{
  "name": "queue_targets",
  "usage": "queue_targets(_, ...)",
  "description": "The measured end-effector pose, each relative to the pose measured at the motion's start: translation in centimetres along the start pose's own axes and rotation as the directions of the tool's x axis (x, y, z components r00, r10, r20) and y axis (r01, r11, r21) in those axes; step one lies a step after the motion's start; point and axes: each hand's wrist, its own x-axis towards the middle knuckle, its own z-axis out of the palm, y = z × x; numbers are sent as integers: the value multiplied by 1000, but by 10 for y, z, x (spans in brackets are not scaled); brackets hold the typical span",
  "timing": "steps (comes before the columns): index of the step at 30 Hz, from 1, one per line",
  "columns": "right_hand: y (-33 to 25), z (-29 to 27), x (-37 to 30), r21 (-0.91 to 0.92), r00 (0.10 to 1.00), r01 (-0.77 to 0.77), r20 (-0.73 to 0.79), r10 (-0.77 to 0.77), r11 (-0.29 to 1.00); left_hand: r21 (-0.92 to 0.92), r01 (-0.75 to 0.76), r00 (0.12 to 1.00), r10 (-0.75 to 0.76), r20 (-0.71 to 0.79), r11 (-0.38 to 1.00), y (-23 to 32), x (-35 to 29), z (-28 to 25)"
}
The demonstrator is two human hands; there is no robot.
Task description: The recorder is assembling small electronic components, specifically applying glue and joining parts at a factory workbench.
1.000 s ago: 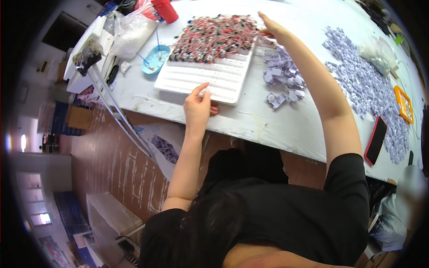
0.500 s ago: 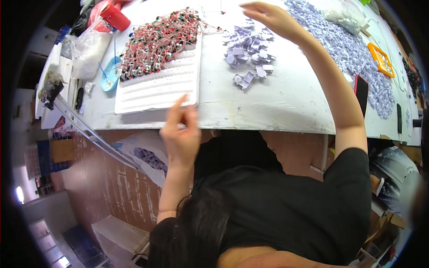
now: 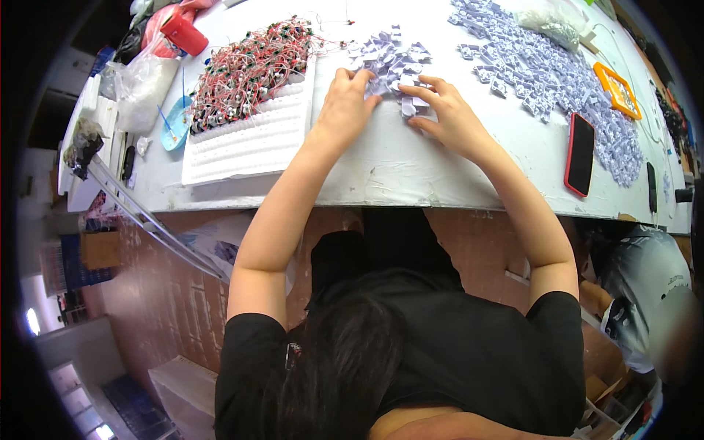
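Note:
A small heap of lilac plastic pieces (image 3: 392, 53) lies on the white table (image 3: 411, 172) straight ahead of me. My left hand (image 3: 343, 106) rests on the heap's near left side, its fingertips pushed in among the pieces, so I cannot tell whether it grips one. My right hand (image 3: 449, 116) is at the heap's near right side, thumb and fingers pinched around one lilac piece (image 3: 409, 105). A white ribbed tray (image 3: 249, 143) sits to the left of my left hand, with a tangle of red-wired components (image 3: 253, 64) on its far half.
A large spread of lilac pieces (image 3: 546, 70) covers the right of the table, with an orange frame (image 3: 618, 88) and a red phone (image 3: 579, 154) beside it. A blue dish (image 3: 174, 125), clear bag (image 3: 143, 88) and red cup (image 3: 183, 33) stand left. Another person (image 3: 649, 279) sits lower right.
My left hand has left the tray's near edge and moved right to the small heap. My right hand has drawn back from its far reach to the same heap.

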Motion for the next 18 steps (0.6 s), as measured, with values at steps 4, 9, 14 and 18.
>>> queue_targets(4,8,15,17,-18,997,54,-52,-55,998,60,31,996,-26,-80,998,-3,24,-5)
queue_targets(9,1,9,9,36,992,82,-101,-78,996,184,-99,966,139,-218,978,32,-33,-40)
queue_targets(14,-6,3,11,17,985,69,-158,-66,997,235,188,924,-91,-370,954,25,-105,-88)
queue_targets(18,-18,-3,12,18,936,215,-289,-200,977,31,437,730,-334,-597,899,-31,-159,-126)
